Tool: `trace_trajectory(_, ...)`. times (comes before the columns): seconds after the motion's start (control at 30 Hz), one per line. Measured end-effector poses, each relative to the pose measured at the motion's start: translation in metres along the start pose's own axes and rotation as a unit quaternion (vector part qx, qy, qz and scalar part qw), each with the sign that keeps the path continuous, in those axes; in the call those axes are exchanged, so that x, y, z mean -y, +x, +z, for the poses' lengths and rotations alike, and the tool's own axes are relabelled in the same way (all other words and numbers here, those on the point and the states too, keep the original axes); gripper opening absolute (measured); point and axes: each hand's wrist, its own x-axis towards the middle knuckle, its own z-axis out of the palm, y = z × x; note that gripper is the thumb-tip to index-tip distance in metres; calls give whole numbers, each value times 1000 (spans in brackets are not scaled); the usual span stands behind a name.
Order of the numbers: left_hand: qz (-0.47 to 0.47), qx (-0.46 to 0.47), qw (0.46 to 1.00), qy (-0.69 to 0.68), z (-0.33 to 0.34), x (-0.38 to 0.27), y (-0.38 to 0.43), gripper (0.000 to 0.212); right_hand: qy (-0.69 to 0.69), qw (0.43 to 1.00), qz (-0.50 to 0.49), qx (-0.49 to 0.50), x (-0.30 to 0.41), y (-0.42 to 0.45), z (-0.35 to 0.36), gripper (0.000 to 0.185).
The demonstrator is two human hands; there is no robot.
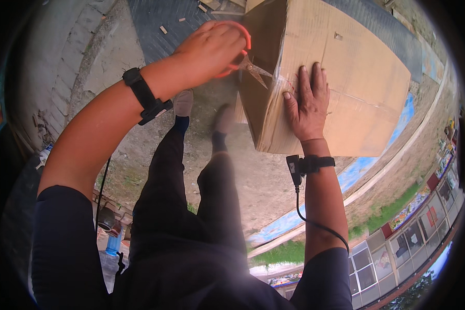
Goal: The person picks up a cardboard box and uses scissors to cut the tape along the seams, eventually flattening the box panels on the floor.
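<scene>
Scissors [249,67] with red handles and rusty blades are in my left hand [215,50], its fingers around the handles. Their blades stand apart; the upper blade's tip meets the taped edge of a large brown cardboard box [352,73], and the other blade points down in front of the box's shaded side. My right hand [308,102] lies flat on the box's broad face, fingers spread a little, just right of that edge. Clear tape runs across this face. Under the left hand's palm, part of the handles is hidden.
Wood scraps [163,30] lie on a dark ribbed sheet [151,42] beyond my left hand. My feet [183,102] are on dirt ground, left of the box. A blue patterned strip [356,174] and a pale curb run along the right. A cable [314,223] hangs from my right wrist strap.
</scene>
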Motion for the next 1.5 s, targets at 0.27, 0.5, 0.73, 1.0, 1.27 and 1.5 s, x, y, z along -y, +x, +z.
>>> trace_trajectory(0.27, -14, -4, 998, -59, 10, -8, -15, 55, 12, 1000, 0, -1, -1, -1, 0, 69)
trace_trajectory(0.5, -19, 60, 993, -101, 10, -7, -22, 62, 17, 1000, -10, -8, -3, -3, 1, 69)
trace_trajectory(0.73, -51, 92, 991, -81, 9, -22, -26, 70, 20, 1000, -7, -1, -4, -2, 1, 70)
trace_trajectory(1.0, 2, 102, 995, -7, 6, -10, -9, 67, 15, 1000, -2, 2, -2, 0, 2, 70)
trace_trajectory(1.27, -59, 91, 993, -36, 10, -30, -25, 65, 24, 1000, 3, 7, -3, -2, -2, 71)
trace_trajectory(1.5, -49, 74, 996, -26, 7, -30, -20, 62, 13, 1000, 10, 15, 3, 1, -4, 76)
